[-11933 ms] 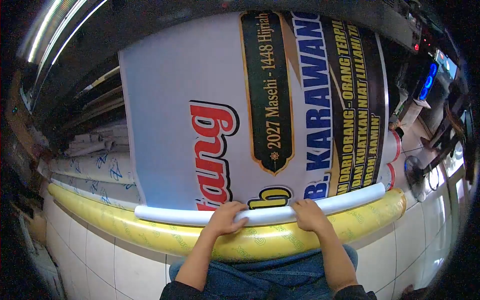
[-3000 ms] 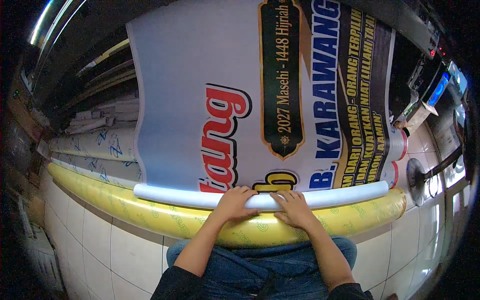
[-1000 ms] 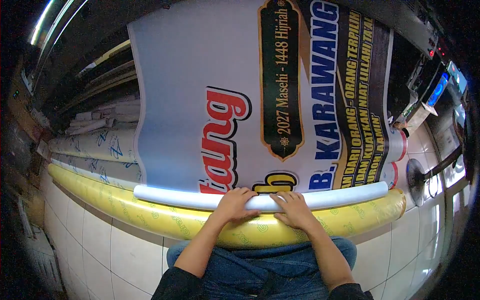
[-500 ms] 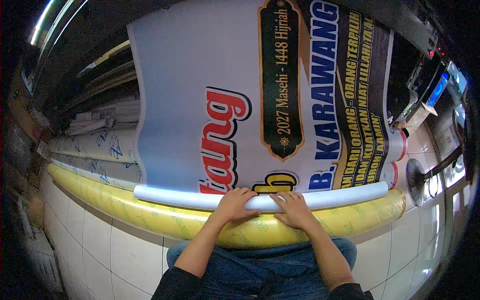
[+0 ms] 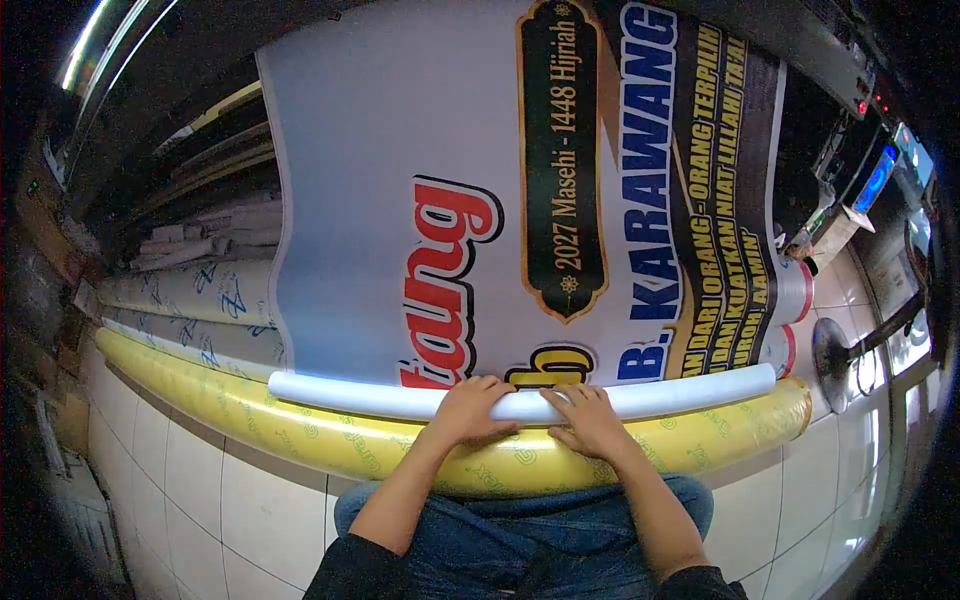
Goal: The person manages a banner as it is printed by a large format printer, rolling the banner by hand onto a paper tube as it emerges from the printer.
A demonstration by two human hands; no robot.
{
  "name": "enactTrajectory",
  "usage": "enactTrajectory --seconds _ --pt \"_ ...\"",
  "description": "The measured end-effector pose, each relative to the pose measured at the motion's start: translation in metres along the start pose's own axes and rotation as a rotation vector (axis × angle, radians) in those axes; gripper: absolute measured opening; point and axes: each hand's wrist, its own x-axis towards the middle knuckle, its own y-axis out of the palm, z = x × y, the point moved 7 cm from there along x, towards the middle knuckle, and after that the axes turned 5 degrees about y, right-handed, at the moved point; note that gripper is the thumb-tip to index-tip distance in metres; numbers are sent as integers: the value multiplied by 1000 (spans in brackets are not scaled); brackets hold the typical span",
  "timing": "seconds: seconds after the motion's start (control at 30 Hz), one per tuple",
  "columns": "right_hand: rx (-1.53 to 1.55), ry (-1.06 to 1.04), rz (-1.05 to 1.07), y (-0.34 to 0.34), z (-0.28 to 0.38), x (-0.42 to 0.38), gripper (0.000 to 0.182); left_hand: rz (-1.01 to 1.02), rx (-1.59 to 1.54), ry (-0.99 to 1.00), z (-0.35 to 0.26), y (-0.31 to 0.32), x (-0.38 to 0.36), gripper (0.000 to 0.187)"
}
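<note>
A large printed banner (image 5: 385, 130) hangs down in front of me, with red, blue and yellow lettering. Its lower end is wound into a white roll (image 5: 680, 398), which lies along the top of a long yellow plastic-wrapped roll (image 5: 300, 428). My left hand (image 5: 475, 408) is closed over the middle of the white roll, thumb on the near side. Just to its right, my right hand (image 5: 585, 418) grips the same roll, with fingers over the top. A short stretch of white roll shows between the hands.
More wrapped rolls (image 5: 190, 290) lie at the left behind the yellow one. Red-rimmed roll ends (image 5: 803, 290) stick out at the right, near a round dark stand base (image 5: 830, 362). Pale floor tiles (image 5: 270, 490) surround my knees, and dark machinery (image 5: 820, 40) is overhead.
</note>
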Motion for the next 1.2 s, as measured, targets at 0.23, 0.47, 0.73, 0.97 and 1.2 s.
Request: enactTrajectory --seconds 0.23,0.47,0.73,0.97,1.2 --pt "-5 0 -20 0 0 0 69 0 3 9 -1 -1 0 62" --pt "-13 -2 -22 -1 1 -1 68 40 10 -23 -2 -2 1 63" --pt "-10 -7 -35 -2 1 -1 67 49 1 -39 -3 -4 0 63" --pt "-11 -12 -44 -1 1 -1 67 24 4 -19 -3 -3 0 64" --pt "4 -14 -41 -2 1 0 67 26 15 -10 -1 -2 0 61"
